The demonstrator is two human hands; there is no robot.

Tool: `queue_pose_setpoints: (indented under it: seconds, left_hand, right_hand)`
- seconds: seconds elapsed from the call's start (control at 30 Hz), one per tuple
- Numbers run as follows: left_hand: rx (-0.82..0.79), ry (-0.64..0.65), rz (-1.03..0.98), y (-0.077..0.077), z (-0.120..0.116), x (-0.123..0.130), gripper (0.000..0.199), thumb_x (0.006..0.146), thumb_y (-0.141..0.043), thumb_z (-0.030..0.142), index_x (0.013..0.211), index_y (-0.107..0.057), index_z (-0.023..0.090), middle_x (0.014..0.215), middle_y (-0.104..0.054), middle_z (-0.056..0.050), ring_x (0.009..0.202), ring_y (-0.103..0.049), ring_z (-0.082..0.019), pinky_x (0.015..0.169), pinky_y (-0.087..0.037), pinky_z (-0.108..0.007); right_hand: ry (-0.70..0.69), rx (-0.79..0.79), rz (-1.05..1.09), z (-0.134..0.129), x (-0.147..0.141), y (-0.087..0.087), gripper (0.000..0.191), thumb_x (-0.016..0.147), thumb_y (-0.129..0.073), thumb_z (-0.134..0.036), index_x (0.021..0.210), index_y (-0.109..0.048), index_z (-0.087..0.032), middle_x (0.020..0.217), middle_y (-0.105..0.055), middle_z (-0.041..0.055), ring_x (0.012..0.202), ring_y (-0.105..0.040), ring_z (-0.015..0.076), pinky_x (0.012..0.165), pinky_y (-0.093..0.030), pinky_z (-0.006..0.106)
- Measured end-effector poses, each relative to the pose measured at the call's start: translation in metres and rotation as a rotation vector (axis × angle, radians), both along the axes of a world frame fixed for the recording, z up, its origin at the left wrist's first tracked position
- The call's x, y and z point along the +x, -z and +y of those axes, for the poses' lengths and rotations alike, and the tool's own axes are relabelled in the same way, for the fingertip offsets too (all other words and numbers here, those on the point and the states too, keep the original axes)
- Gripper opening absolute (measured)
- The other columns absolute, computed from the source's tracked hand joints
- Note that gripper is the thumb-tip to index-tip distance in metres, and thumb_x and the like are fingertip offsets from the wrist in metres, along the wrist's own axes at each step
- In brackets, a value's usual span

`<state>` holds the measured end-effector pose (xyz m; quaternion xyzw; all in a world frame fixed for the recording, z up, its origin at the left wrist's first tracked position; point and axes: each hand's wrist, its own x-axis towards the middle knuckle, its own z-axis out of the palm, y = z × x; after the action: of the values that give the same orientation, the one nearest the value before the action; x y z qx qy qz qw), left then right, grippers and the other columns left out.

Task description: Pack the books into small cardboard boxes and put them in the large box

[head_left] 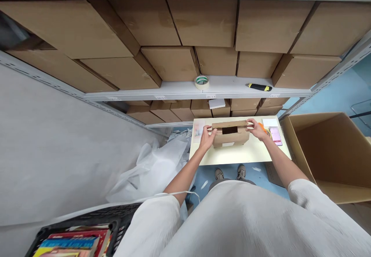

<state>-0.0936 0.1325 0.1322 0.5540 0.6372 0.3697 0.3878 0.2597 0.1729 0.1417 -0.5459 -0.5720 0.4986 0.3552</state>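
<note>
A small brown cardboard box (231, 138) stands on the pale table (246, 154), its top flaps partly raised around a dark gap. A white label is on its near side. My left hand (207, 138) grips the box's left end, thumb and fingers pinched at the flap. At the right end, my right hand (255, 128) pinches the upper corner of the box. Just right of that hand are an orange item and a roll of tape (268, 132), partly hidden, beside a phone with a pink screen (275, 135).
Shelves ahead hold cardboard boxes (203, 21), a tape roll (202, 82) and a yellow-black cutter (259, 87). A large open carton (333, 148) stands right of the table. White plastic sheeting (156, 164) lies left; a black crate (116, 226) holds books at lower left.
</note>
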Motion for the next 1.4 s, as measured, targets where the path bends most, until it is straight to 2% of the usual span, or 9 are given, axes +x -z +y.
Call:
queue_pose_setpoints:
  seconds: [0.1,0.23,0.4,0.5,0.6,0.83,1.0,1.17,1.4]
  left_hand:
    - [0.019,-0.043,0.086,0.002,0.009,0.005,0.047,0.103,-0.063,0.052,0.140,-0.053,0.025,0.143,-0.064,-0.014,0.110,-0.070,-0.025,0.100,-0.054,-0.042]
    - [0.035,-0.032,0.197,0.006,0.018,0.010,0.048,0.101,-0.067,0.049,0.140,-0.057,0.023,0.142,-0.065,-0.015,0.107,-0.069,-0.027,0.103,-0.053,-0.044]
    - [0.032,0.001,0.270,0.011,0.021,0.012,0.057,0.099,-0.071,0.052,0.145,-0.056,0.023,0.147,-0.063,-0.017,0.130,-0.064,-0.035,0.110,-0.051,-0.048]
    - [0.012,0.030,0.259,0.014,0.020,0.014,0.064,0.103,-0.063,0.056,0.156,-0.049,0.021,0.156,-0.058,-0.020,0.143,-0.057,-0.038,0.116,-0.049,-0.051]
    - [-0.012,0.086,0.218,0.018,0.021,0.016,0.070,0.108,-0.051,0.059,0.166,-0.040,0.022,0.166,-0.051,-0.019,0.153,-0.050,-0.037,0.124,-0.043,-0.051]
    - [0.020,0.131,0.181,0.016,0.038,0.013,0.072,0.108,-0.050,0.061,0.167,-0.041,0.021,0.170,-0.049,-0.016,0.157,-0.046,-0.034,0.130,-0.038,-0.047]
    - [0.042,0.155,0.155,0.016,0.049,0.031,0.069,0.109,-0.052,0.059,0.167,-0.043,0.022,0.170,-0.048,-0.016,0.158,-0.046,-0.035,0.129,-0.039,-0.050]
    - [0.050,0.189,0.145,0.027,0.044,0.049,0.065,0.109,-0.054,0.055,0.166,-0.044,0.026,0.171,-0.048,-0.013,0.158,-0.046,-0.034,0.128,-0.040,-0.052]
    - [-0.037,0.211,0.170,0.050,0.021,0.024,0.067,0.107,-0.055,0.058,0.162,-0.047,0.022,0.164,-0.055,-0.018,0.153,-0.051,-0.035,0.126,-0.042,-0.052]
  right_hand:
    - [-0.025,-0.007,0.008,0.000,-0.001,-0.002,0.035,0.079,-0.068,-0.037,0.113,-0.075,-0.030,0.144,-0.066,0.0062,0.122,-0.065,0.0261,0.102,-0.060,0.045]
    - [-0.011,-0.078,-0.001,-0.004,-0.003,-0.006,0.035,0.089,-0.061,-0.049,0.113,-0.077,-0.029,0.142,-0.069,0.0068,0.128,-0.063,0.0277,0.108,-0.055,0.049]
    - [-0.001,0.005,-0.085,-0.013,-0.010,0.001,0.044,0.082,-0.076,-0.053,0.119,-0.071,-0.030,0.143,-0.067,0.0071,0.131,-0.061,0.0296,0.112,-0.053,0.048]
    - [0.034,0.032,-0.084,-0.019,-0.014,0.009,0.046,0.084,-0.074,-0.054,0.122,-0.068,-0.030,0.147,-0.064,0.0076,0.132,-0.060,0.0298,0.113,-0.053,0.048]
    - [0.047,0.050,-0.071,-0.023,-0.016,0.014,0.046,0.086,-0.072,-0.054,0.125,-0.066,-0.030,0.149,-0.062,0.0080,0.132,-0.060,0.0298,0.117,-0.050,0.050]
    - [0.074,0.081,-0.058,-0.016,-0.019,0.015,0.047,0.086,-0.072,-0.053,0.126,-0.067,-0.028,0.153,-0.060,0.0090,0.132,-0.060,0.0295,0.120,-0.047,0.049]
    - [0.139,0.099,-0.131,-0.010,-0.007,0.012,0.045,0.087,-0.070,-0.049,0.126,-0.068,-0.029,0.150,-0.063,0.0079,0.139,-0.056,0.0298,0.125,-0.042,0.049]
    - [0.158,0.084,-0.188,-0.020,0.013,0.015,0.043,0.084,-0.069,-0.047,0.123,-0.067,-0.029,0.145,-0.064,0.0080,0.131,-0.060,0.0287,0.124,-0.043,0.051]
    - [0.071,0.031,-0.152,-0.036,-0.002,0.039,0.045,0.083,-0.069,-0.048,0.124,-0.064,-0.029,0.143,-0.064,0.0085,0.132,-0.060,0.0284,0.120,-0.046,0.050]
